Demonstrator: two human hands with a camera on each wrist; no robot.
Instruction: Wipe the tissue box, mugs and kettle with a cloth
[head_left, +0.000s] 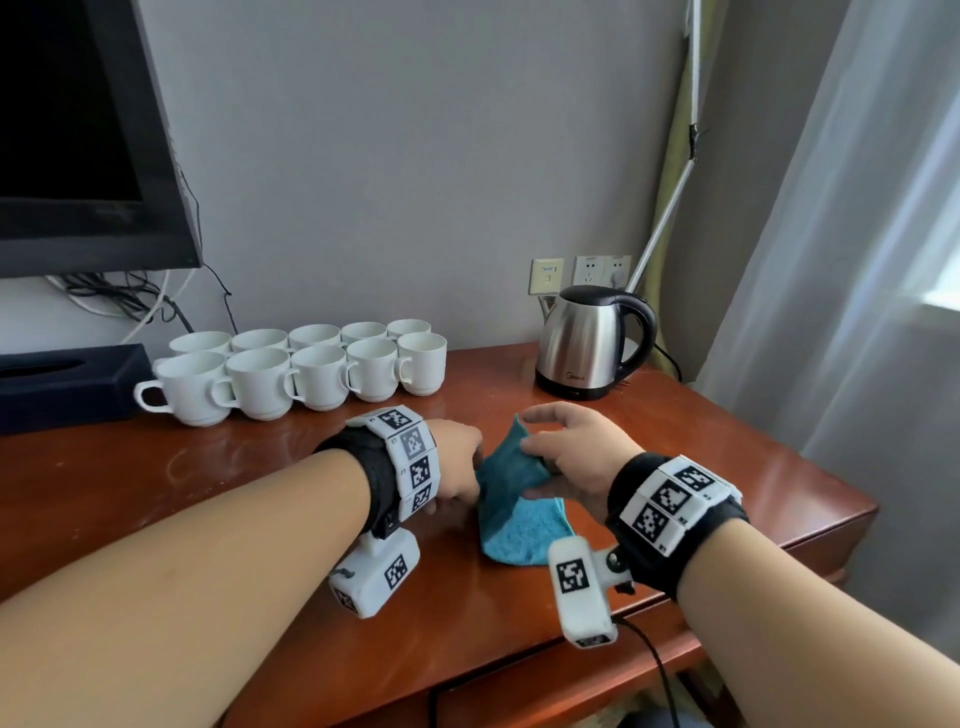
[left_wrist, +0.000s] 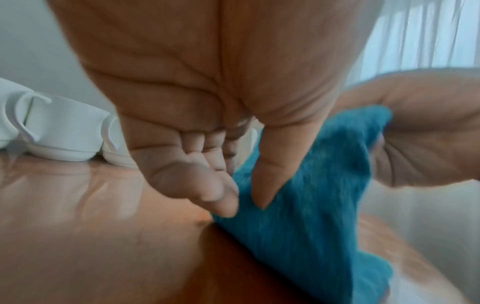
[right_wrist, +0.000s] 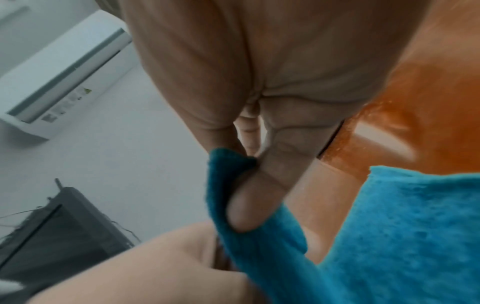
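**Both hands on the cloth, near edge of the table**

Nearest: blue cloth (head_left: 511, 499), part lying on the wooden table (head_left: 208, 483), part lifted between the hands. Left hand (head_left: 457, 462) pinches its left edge, thumb against curled fingers. Right hand (head_left: 576, 457) pinches the raised corner between thumb and finger. Hands close together, not touching. Farther back: ten white mugs (head_left: 306, 371) in two rows, upright, handles leftward. Dark tissue box (head_left: 67, 384) at their left. Steel kettle (head_left: 592, 343) on its base, right rear, by the wall.

Tissue box (head_left: 67, 384) and television (head_left: 78, 130) cut off at left edge.
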